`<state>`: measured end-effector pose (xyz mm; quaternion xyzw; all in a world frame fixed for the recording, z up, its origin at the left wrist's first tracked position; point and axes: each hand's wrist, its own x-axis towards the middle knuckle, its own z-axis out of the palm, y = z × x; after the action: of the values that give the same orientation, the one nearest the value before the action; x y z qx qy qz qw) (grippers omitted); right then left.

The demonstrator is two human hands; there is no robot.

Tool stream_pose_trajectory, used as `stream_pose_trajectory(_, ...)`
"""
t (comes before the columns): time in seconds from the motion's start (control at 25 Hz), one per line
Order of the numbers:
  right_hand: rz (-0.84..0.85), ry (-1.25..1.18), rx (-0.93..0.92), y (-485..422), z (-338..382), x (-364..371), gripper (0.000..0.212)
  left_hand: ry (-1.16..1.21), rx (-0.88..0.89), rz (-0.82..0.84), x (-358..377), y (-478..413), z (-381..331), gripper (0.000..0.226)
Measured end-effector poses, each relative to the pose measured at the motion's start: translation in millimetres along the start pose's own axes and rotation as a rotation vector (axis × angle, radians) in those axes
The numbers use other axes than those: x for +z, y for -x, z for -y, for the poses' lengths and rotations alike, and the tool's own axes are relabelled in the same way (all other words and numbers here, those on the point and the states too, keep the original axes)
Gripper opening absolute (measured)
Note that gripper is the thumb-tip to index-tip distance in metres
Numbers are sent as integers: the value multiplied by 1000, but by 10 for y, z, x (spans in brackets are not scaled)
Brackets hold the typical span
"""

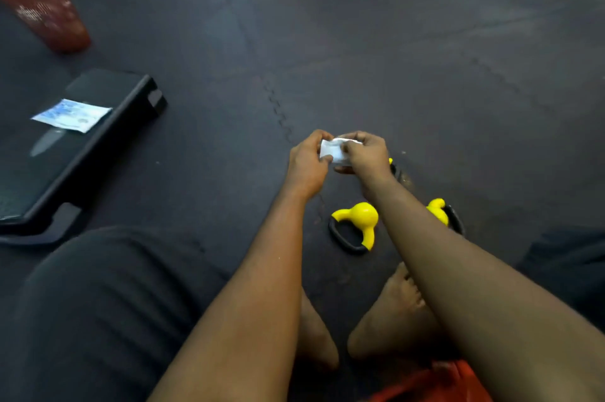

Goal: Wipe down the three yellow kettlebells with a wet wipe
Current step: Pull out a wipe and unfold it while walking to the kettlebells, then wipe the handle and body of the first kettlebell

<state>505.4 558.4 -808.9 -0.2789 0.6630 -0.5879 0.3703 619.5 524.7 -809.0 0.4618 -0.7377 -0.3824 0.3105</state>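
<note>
Kettlebells in yellow with black handles lay on the dark interlocking floor mat (409, 41), close in front of the seated person. The first kettlebell (358, 220) rested on its side between the two forearms, its handle loop turned toward the person. The second kettlebell (437, 209) sat just to the right of it, largely hidden behind the right forearm. Of the third kettlebell (390, 160) only a sliver of yellow showed past the right wrist, farther out on the mat.

Above them, both hands met around a white wet wipe (334, 149), held off the floor and touching none of the kettlebells. The left hand (307, 164) pinched the wipe's left edge between curled fingers and thumb. The right hand (366, 154) gripped its right side, fingers bent over the top; the wipe looked folded or bunched between them.

Two bare feet (399, 306) rested on the mat below the arms, with a dark trouser leg (98, 303) to the left and a strip of orange-red cloth (438, 382) at the bottom edge. On the left stood a black step platform (108, 143), a blue-and-white wipe packet (72, 115) lying flat on top. Farther back stood a red mesh basket (45, 12), blurred.
</note>
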Motion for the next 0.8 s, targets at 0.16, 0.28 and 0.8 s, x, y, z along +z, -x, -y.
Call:
stream_pose_trajectory(0.16, 70, 89, -64, 469, 97, -294, 26, 19, 15, 19, -75, 413, -156, 36)
stream_pose_trajectory(0.28, 54, 102, -59, 488, -70, -496, 28, 15, -3, 54, 108, 404, -96, 29)
stream_pose_trajectory(0.8, -69, 195, 208, -434, -1707, -658, 29, -219, -664, 212, 1530, 95, 1543, 39)
